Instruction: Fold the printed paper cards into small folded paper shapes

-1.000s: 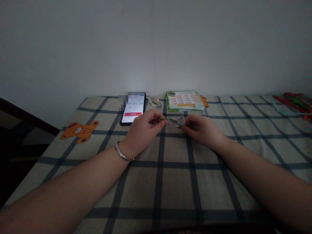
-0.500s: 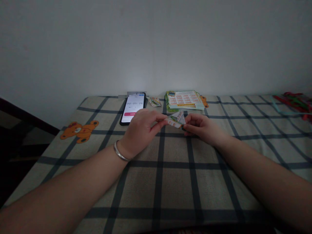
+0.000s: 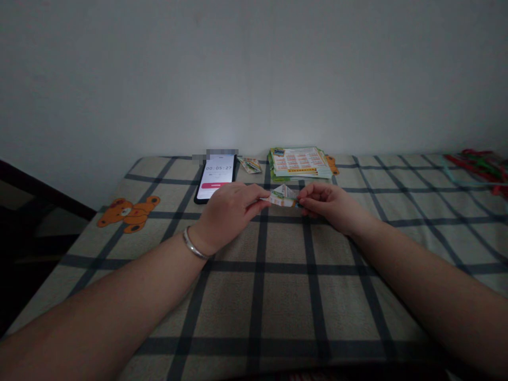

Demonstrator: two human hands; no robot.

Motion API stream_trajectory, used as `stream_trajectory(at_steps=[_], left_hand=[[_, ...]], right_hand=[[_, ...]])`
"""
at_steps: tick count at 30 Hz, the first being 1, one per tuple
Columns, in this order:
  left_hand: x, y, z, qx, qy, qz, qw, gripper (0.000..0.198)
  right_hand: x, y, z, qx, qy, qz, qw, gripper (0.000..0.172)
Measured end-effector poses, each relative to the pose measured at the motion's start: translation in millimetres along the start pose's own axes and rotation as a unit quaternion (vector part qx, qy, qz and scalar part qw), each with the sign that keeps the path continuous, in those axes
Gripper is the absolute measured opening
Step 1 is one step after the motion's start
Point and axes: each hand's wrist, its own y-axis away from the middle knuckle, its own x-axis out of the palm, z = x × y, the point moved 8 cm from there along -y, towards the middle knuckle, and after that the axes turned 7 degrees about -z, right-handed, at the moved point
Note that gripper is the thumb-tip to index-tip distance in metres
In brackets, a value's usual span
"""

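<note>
A small folded piece of printed paper (image 3: 283, 196) is held between both hands, a little above the checked cloth. My left hand (image 3: 234, 208), with a silver bangle at the wrist, pinches its left end between thumb and fingertips. At the right end, my right hand (image 3: 327, 203) grips the paper the same way, its other fingers curled. The paper's upper edge rises to a low peak. Beyond the hands lies a stack of printed sheets (image 3: 299, 163). Another small folded paper (image 3: 251, 165) rests left of that stack.
A phone (image 3: 216, 177) showing a running timer lies behind my left hand. The checked cloth (image 3: 234, 301) covers the table up to a plain wall (image 3: 254, 74). An orange bear figure (image 3: 129, 213) is at left. Red and green items (image 3: 482, 165) lie at far right.
The folded paper has tilted, so its raised triangular face looks flatter. My left hand has shifted slightly left and down. The timer has advanced by a second.
</note>
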Motion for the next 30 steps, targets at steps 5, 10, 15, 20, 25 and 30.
stream_trajectory(at_steps=[5, 10, 15, 20, 25, 30], left_hand=[[-0.4, 1, 1, -0.008, 0.000, 0.003, 1.000, 0.021], [-0.4, 0, -6, 0.017, 0.030, 0.005, 0.999, 0.021], [-2.7, -1, -7, 0.019, 0.015, 0.001, 1.000, 0.020], [-3.2, -1, -2, -0.018, 0.052, -0.001, 0.998, 0.017], [0.3, -2, 5, -0.054, 0.049, 0.008, 0.997, 0.014], [6.7, -1, 11, -0.093, 0.046, 0.026, 0.994, 0.011]], right_hand=[[-4, -2, -4, -0.001, 0.016, -0.020, 1.000, 0.029], [-8, -1, 0, -0.007, 0.044, -0.049, 0.998, 0.029], [-6, 2, 5, -0.036, 0.087, -0.048, 0.994, 0.023], [-5, 5, 16, -0.126, 0.181, -0.062, 0.973, 0.015], [-2, 17, 41, -0.275, 0.319, -0.094, 0.902, 0.014], [-1, 21, 49, -0.316, 0.349, -0.117, 0.875, 0.011]])
